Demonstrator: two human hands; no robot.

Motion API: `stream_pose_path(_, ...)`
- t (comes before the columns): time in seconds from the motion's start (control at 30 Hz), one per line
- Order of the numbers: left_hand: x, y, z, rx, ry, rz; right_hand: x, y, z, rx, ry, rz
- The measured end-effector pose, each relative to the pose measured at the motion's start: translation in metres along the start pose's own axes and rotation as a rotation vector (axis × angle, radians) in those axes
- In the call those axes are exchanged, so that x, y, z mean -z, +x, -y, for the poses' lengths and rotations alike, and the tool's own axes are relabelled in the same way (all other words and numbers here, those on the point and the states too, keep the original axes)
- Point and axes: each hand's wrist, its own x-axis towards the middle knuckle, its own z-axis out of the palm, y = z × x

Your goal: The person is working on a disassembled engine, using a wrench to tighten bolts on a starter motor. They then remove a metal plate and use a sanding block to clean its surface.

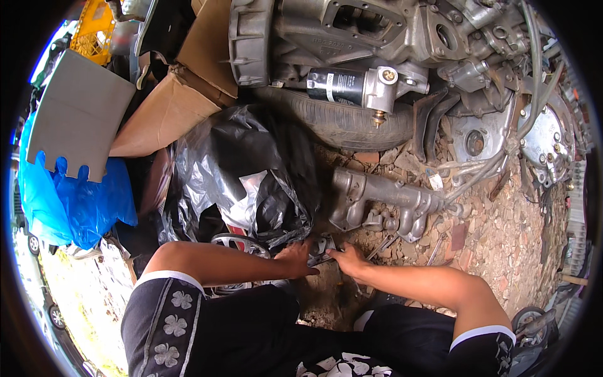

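Note:
My two hands meet low in the middle of the view, over the ground in front of me. A small grey metal part (322, 245) sits between them. My left hand (293, 259) is closed at its left side, with the thumb stretched down and right. My right hand (350, 259) pinches its right side between thumb and fingers; some fingertips are hidden. Beside my left wrist is a spoked metal wheel (242, 241), partly under the forearm. Just beyond my right hand lies a grey cast metal manifold (392, 200) on the rubble.
A black plastic bag (220, 157) bulges ahead of my left arm, near an open cardboard box (166, 113). A large engine casing (358, 34) with a black oil filter (336, 86) stands at the back, above a tyre (352, 119). Metal rods (434, 250) lie on the rubble at right.

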Motion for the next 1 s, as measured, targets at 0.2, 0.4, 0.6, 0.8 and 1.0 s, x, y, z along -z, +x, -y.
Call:
stream_pose_path(0.2, -0.001, -0.018, 0.007, -0.365, -0.058, -0.443, 0.055, -0.038, 0.091, -0.303, 0.652, 0.261)
stream_pose_path(0.4, 0.096, -0.054, -0.058, -0.285, -0.446, -0.478, 0.113, -0.064, 0.118, -0.185, 1.056, 0.362)
stream_pose_path(0.6, 0.177, -0.064, -0.080, -0.627, -0.567, -0.727, 0.123, -0.062, 0.146, 0.139, 1.066, 0.232)
stream_pose_path(0.8, 0.242, -0.073, -0.090, -0.524, -0.690, -0.830, 0.131, -0.065, 0.183, 0.384, 1.011, 0.135)
stream_pose_path(1.0, 0.269, -0.072, -0.090, -0.473, -0.782, -0.821, 0.134, -0.066, 0.229, 0.642, 0.943, -0.089)
